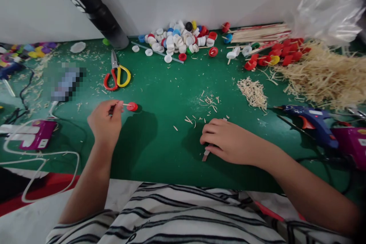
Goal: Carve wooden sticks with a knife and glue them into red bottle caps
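Note:
My left hand (106,122) is closed in a pinch on a thin wooden stick (126,105). A red bottle cap (132,106) sits on the stick's far end, a little above the green table. My right hand (219,139) lies low over the table, its fingers curled down on a narrow flat strip (205,155). One end of that strip pokes out below the thumb; most of it is covered, so I cannot tell its kind. Short wood slivers (210,100) are scattered just beyond my right fingers. Red-and-yellow-handled scissors (117,72) lie beyond my left hand.
Bottle caps (177,40) are heaped along the wall beside a black bottle (104,17). At right are wooden sticks (257,33), red capped pieces (287,51), wood shavings (328,72) and a blue glue gun (313,122). White cable (77,160) loops at left.

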`<act>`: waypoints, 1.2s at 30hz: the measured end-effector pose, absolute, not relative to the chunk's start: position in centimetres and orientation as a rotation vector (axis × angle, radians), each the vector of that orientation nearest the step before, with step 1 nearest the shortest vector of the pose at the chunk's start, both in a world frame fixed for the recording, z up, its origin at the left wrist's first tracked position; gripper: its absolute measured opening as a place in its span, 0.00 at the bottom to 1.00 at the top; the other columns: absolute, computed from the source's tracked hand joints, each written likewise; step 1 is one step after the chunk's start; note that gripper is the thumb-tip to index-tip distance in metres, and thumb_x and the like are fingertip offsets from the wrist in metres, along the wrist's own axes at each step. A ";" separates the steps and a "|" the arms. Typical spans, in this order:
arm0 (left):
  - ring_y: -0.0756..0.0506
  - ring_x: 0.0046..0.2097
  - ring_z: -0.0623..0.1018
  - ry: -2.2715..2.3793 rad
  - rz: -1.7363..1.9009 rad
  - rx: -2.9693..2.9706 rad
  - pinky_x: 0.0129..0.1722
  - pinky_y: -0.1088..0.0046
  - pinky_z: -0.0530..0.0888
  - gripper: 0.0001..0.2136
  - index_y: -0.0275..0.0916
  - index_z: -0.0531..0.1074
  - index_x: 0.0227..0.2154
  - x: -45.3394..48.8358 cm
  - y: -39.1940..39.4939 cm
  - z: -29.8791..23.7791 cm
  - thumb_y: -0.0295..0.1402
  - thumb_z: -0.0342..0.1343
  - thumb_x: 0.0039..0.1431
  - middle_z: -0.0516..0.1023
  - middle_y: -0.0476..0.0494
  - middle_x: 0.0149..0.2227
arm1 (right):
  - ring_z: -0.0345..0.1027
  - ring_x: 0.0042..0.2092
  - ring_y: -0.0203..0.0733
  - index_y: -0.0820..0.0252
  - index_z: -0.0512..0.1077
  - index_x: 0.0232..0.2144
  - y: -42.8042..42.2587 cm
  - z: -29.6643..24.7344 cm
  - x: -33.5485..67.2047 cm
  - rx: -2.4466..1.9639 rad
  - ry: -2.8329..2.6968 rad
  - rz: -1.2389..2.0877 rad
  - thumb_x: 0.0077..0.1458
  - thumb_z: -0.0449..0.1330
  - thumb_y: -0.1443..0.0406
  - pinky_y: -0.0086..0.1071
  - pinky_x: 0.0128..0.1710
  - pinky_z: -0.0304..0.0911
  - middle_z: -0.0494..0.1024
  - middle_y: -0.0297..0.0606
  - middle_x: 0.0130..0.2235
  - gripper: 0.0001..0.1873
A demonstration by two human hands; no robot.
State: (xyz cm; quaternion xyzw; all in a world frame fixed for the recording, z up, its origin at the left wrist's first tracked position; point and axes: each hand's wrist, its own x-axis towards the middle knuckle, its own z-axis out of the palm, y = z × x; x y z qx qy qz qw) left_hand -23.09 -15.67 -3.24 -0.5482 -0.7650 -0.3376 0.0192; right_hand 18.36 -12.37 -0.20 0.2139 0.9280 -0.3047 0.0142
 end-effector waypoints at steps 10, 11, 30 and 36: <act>0.46 0.33 0.81 -2.415 -1.027 -1.745 0.40 0.70 0.74 0.07 0.39 0.82 0.37 -22.4 -16.0 -3.0 0.37 0.63 0.63 0.84 0.48 0.32 | 0.66 0.49 0.52 0.57 0.78 0.45 -12.2 -0.3 18.3 0.684 2.852 -0.986 0.72 0.57 0.63 0.46 0.49 0.60 0.79 0.44 0.46 0.10; 0.46 0.34 0.81 -2.431 -1.016 -1.764 0.41 0.70 0.74 0.08 0.39 0.82 0.38 -22.4 -16.0 -3.0 0.37 0.63 0.63 0.84 0.48 0.33 | 0.66 0.50 0.52 0.57 0.78 0.45 -12.2 -0.3 18.3 0.684 2.847 -0.994 0.72 0.56 0.62 0.47 0.49 0.60 0.79 0.44 0.46 0.11; 0.51 0.26 0.80 -2.390 -1.769 -1.901 0.31 0.73 0.78 0.02 0.42 0.83 0.34 -17.1 -15.2 -0.2 0.32 0.66 0.61 0.84 0.50 0.28 | 0.74 0.51 0.47 0.51 0.72 0.62 -11.3 -0.2 18.6 1.109 2.874 -1.368 0.72 0.59 0.54 0.41 0.47 0.73 0.78 0.46 0.56 0.20; 0.53 0.22 0.79 -2.024 -2.629 -2.504 0.18 0.80 0.72 0.09 0.40 0.85 0.32 -7.7 -12.1 0.5 0.40 0.71 0.60 0.84 0.47 0.25 | 0.76 0.51 0.44 0.44 0.53 0.68 -11.1 -2.2 17.6 1.178 2.575 -2.466 0.67 0.64 0.48 0.39 0.46 0.76 0.74 0.43 0.57 0.35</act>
